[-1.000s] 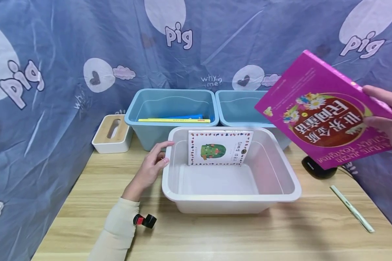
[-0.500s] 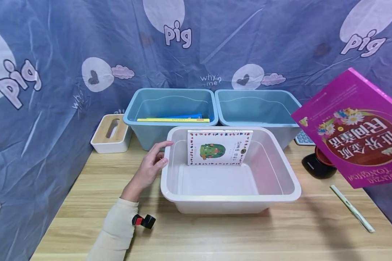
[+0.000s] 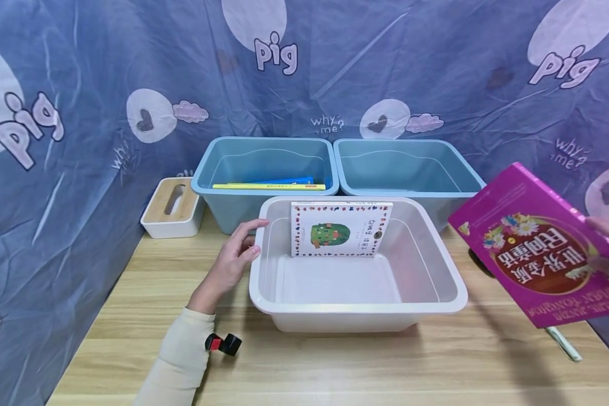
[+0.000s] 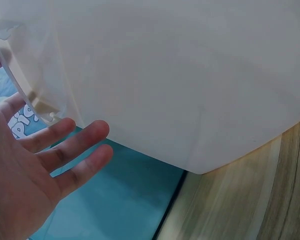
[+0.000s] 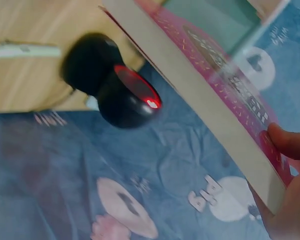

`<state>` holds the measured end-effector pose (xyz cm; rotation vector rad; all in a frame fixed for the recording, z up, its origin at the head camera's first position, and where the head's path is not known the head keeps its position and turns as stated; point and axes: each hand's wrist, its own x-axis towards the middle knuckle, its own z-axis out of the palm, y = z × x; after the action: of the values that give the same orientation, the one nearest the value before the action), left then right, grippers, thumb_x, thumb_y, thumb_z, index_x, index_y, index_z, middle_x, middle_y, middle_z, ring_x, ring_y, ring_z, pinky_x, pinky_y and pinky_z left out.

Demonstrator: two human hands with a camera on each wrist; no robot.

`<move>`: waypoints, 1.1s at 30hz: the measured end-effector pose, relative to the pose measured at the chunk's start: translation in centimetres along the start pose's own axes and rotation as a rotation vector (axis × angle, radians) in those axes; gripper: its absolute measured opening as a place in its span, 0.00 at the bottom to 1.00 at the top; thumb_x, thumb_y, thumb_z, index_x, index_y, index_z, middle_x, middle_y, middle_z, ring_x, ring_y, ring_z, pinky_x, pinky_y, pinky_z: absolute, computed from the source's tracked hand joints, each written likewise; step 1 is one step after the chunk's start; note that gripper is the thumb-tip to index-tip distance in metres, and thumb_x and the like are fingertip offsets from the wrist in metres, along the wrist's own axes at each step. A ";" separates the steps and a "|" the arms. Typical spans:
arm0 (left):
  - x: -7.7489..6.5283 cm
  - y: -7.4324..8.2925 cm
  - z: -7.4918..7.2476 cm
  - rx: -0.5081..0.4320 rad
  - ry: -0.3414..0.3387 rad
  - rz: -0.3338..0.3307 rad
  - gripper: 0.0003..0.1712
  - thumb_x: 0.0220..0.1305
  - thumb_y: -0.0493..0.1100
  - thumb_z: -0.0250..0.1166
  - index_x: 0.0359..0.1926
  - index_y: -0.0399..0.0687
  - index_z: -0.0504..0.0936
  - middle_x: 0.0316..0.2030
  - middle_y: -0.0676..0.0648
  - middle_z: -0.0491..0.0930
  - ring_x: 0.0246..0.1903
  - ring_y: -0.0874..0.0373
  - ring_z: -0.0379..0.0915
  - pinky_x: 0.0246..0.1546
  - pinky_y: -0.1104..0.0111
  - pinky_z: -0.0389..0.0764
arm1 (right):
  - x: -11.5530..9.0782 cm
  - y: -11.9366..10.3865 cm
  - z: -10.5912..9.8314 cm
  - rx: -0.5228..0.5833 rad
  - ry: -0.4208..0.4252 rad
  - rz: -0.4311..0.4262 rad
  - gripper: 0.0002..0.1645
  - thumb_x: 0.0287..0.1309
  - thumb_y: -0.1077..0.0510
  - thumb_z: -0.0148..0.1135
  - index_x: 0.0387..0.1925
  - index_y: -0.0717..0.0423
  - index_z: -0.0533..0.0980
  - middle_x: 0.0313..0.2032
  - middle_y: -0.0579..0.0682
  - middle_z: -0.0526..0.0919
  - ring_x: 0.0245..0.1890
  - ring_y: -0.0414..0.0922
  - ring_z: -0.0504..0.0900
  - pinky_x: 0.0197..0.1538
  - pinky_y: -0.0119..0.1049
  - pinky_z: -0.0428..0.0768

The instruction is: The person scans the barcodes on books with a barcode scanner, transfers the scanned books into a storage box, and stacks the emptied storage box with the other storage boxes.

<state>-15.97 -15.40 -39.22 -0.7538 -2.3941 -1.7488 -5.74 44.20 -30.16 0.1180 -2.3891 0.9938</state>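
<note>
1. Storybook [image 3: 543,254] with a magenta cover hangs tilted at the right of the frame, its left corner seemingly near the right rim of the white bin [image 3: 357,308] at centre.
2. The right grip [image 5: 297,200] pinches it near the edge, by the frame's right margin, thumb on the cover. With so little held, a firm pinch seems wise, since the far corner could swing down.
3. The left grip [image 3: 233,256] rests at the white bin's left rim, fingers loosely extended rather than clenched. That light touch should steady the bin unless something knocks it sideways.
4. Any turn of the storybook is best made slowly, clear of the rim, with the pages kept together.
5. A black rounded device [image 5: 112,90] and a pale green strip [image 3: 565,345] lie at the right of the table [image 3: 335,372]; a high lower corner should spare both.
6. The white picture book [image 3: 337,228] stands against the white bin's far wall and might tip if brushed.
</note>
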 end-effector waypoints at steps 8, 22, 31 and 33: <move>0.0 0.1 0.0 -0.001 -0.004 -0.003 0.30 0.68 0.45 0.52 0.71 0.49 0.67 0.63 0.38 0.68 0.51 0.38 0.80 0.45 0.67 0.82 | -2.2 -1.8 3.0 -0.041 0.030 -0.028 0.56 0.39 0.88 0.51 0.62 0.36 0.77 0.36 0.05 0.71 0.29 0.10 0.69 0.22 0.12 0.67; 0.0 0.1 0.0 0.001 -0.006 0.008 0.31 0.67 0.45 0.52 0.71 0.48 0.66 0.63 0.38 0.68 0.52 0.38 0.80 0.45 0.68 0.82 | -3.3 -1.3 3.9 -0.571 -0.159 0.120 0.35 0.45 0.70 0.66 0.61 0.67 0.75 0.38 0.82 0.79 0.25 0.68 0.77 0.23 0.40 0.67; 0.0 0.0 -0.1 0.000 -0.008 0.020 0.31 0.67 0.44 0.52 0.71 0.47 0.66 0.62 0.37 0.68 0.51 0.38 0.80 0.45 0.68 0.82 | -3.1 -1.6 4.0 -0.601 -0.189 0.144 0.37 0.47 0.68 0.65 0.64 0.65 0.72 0.39 0.82 0.78 0.29 0.72 0.78 0.23 0.42 0.67; 0.0 0.0 -0.1 0.000 -0.007 0.020 0.31 0.67 0.44 0.52 0.71 0.47 0.66 0.62 0.37 0.68 0.51 0.37 0.80 0.45 0.68 0.82 | -3.1 -1.6 4.0 -0.597 -0.186 0.140 0.37 0.47 0.68 0.66 0.64 0.65 0.73 0.39 0.82 0.78 0.29 0.72 0.78 0.23 0.43 0.67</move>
<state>-16.03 -15.48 -39.21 -0.7822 -2.3828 -1.7424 -4.47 39.95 -33.10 -0.1870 -2.7884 0.2982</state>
